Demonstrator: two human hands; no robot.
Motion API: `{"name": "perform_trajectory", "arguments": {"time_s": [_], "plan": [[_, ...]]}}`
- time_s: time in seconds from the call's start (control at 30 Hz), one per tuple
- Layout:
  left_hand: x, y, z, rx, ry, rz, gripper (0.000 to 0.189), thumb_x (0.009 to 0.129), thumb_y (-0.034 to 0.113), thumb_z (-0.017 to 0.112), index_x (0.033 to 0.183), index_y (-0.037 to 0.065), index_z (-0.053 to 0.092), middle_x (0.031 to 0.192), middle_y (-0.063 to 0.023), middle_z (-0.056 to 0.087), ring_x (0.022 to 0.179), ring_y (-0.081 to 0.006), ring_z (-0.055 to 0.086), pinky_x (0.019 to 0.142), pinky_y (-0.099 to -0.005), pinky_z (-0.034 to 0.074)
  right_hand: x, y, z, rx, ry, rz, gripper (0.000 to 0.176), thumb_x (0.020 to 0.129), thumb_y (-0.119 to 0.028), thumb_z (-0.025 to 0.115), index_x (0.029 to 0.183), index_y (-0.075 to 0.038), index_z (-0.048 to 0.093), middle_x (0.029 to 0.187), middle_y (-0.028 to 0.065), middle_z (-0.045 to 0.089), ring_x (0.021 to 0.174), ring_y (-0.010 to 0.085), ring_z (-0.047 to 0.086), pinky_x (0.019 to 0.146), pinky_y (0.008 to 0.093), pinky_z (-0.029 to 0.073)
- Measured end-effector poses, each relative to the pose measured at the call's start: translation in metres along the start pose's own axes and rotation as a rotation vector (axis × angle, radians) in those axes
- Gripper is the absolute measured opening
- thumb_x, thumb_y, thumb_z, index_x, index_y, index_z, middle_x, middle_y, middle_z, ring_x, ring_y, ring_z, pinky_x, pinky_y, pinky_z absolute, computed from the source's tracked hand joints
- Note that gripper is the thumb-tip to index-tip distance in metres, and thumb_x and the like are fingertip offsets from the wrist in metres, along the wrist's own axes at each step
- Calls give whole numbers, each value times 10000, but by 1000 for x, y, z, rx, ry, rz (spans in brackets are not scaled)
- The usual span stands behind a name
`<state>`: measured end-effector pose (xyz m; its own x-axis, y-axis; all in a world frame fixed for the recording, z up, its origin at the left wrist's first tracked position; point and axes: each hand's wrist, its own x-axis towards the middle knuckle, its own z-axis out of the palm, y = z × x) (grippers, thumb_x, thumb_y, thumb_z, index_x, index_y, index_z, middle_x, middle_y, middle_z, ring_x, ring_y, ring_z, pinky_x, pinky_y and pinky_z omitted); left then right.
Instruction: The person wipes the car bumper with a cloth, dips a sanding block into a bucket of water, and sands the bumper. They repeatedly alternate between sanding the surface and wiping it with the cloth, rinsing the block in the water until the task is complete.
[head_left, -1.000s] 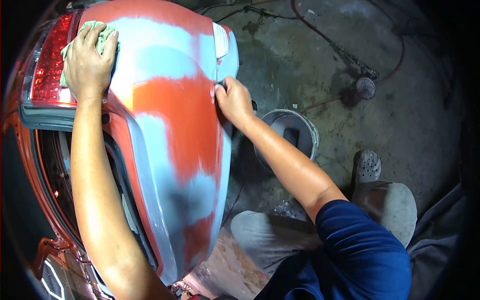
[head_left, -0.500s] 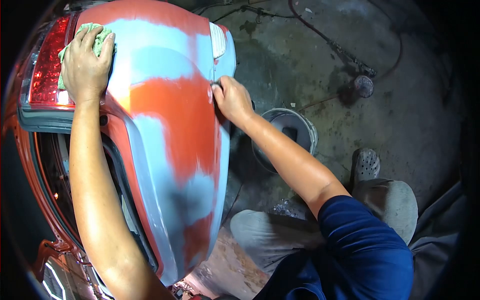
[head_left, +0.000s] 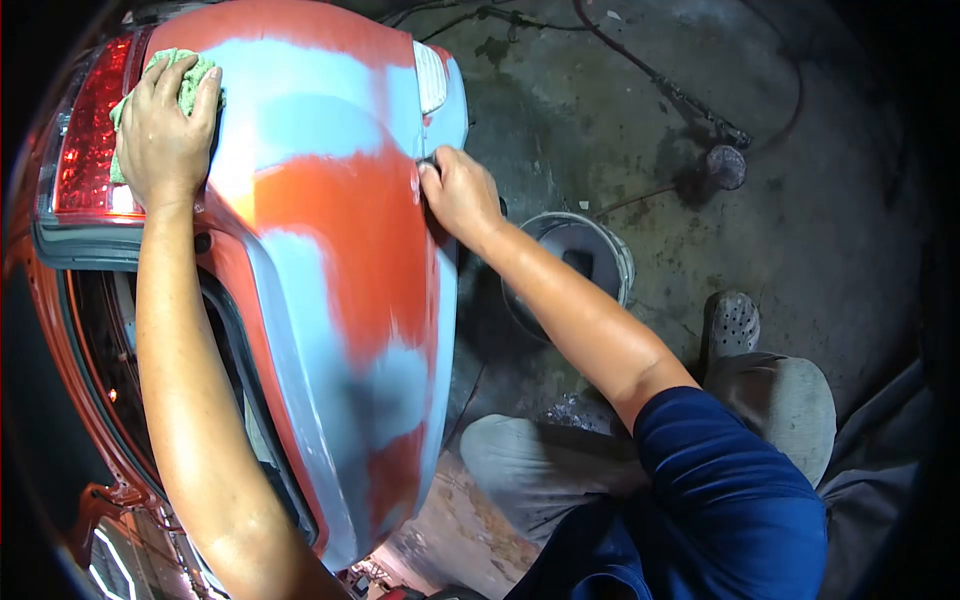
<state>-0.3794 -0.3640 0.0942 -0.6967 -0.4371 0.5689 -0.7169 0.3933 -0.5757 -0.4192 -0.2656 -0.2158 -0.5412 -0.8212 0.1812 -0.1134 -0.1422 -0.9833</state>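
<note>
Left hand [head_left: 160, 130] lies flat, fingers extended, on green cloth [head_left: 192, 82]. Right hand [head_left: 460, 195] pinches small dark pad [head_left: 428, 161] against grey-primed orange bumper [head_left: 340, 250]. Stained concrete floor [head_left: 820, 200]; bucket [head_left: 605, 245] near.

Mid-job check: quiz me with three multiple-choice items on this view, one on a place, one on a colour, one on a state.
1. Where does the left hand rest? A on the green cloth by the tail light; B on the floor; C on a knee.
2. What colour are the patches on the orange-red car panel? A yellow; B pale blue-grey; C black.
3. The right hand is: A lifted clear; B curled against the panel's edge; C flat on the floor.
Answers: A, cloth shows beneath its fingers; B, pale patches break the paint; B, its fingers grip a small dark thing there.
</note>
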Motion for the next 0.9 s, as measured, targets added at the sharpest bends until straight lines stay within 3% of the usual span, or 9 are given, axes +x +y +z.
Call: {"name": "perform_trajectory", "arguments": {"time_s": [0.13, 0.23, 0.33, 0.43, 0.63, 0.77, 0.9], "plan": [[-5, -7, 11, 117, 89, 36, 274, 883, 248, 666, 1072, 57, 720, 1113, -162, 671, 1116, -328, 610, 1004, -428, 475, -6, -1, 0, 88, -34, 45, 212, 955, -189, 616, 889, 11, 587, 887, 266, 667, 851, 484, 644, 761, 553, 503], [-5, -4, 4, -64, 7, -32, 283, 885, 257, 665, 1080, 59, 717, 1114, -165, 668, 1119, -331, 609, 1005, -428, 474, -2, 3, 3, 80, -27, 67, 224, 960, -198, 614, 894, 14, 586, 894, 271, 665, 856, 488, 642, 764, 552, 502], [7, 8, -28, -178, -215, 51, 296, 896, 264, 663, 1106, 61, 711, 1129, -169, 661, 1125, -336, 605, 1014, -429, 471, -15, -3, 2, 90, -29, 60, 236, 967, -205, 605, 881, 14, 583, 895, 271, 666, 857, 488, 640, 762, 552, 502], [-7, 20, -13, -24, 29, 4, 307, 895, 271, 667, 1111, 57, 709, 1137, -166, 666, 1115, -334, 616, 1004, -433, 481, -1, 2, 3, 89, -4, 17, 239, 963, -206, 609, 874, 13, 578, 890, 275, 663, 859, 491, 640, 766, 553, 502], [-5, 8, 5, 80, 155, 18, 333, 887, 309, 675, 1117, 73, 718, 1140, -149, 687, 1099, -324, 643, 977, -427, 499, -19, -2, 3, 104, -6, 24, 210, 952, -181, 617, 875, 10, 577, 887, 265, 664, 846, 490, 637, 751, 559, 500], [-9, 40, -28, 8, -112, -145, 324, 902, 296, 668, 1135, 77, 714, 1155, -143, 688, 1107, -314, 647, 983, -416, 500, 2, 5, 3, 67, 18, 13, 212, 944, -182, 633, 876, 10, 573, 879, 255, 653, 848, 481, 633, 754, 544, 497], [-3, 20, -9, 8, -25, -54, 323, 902, 295, 669, 1136, 78, 714, 1156, -142, 688, 1109, -314, 647, 984, -416, 500, -10, -1, 1, 108, -16, 4, 239, 953, -191, 637, 873, 21, 559, 865, 266, 624, 843, 482, 615, 738, 528, 481]]}}
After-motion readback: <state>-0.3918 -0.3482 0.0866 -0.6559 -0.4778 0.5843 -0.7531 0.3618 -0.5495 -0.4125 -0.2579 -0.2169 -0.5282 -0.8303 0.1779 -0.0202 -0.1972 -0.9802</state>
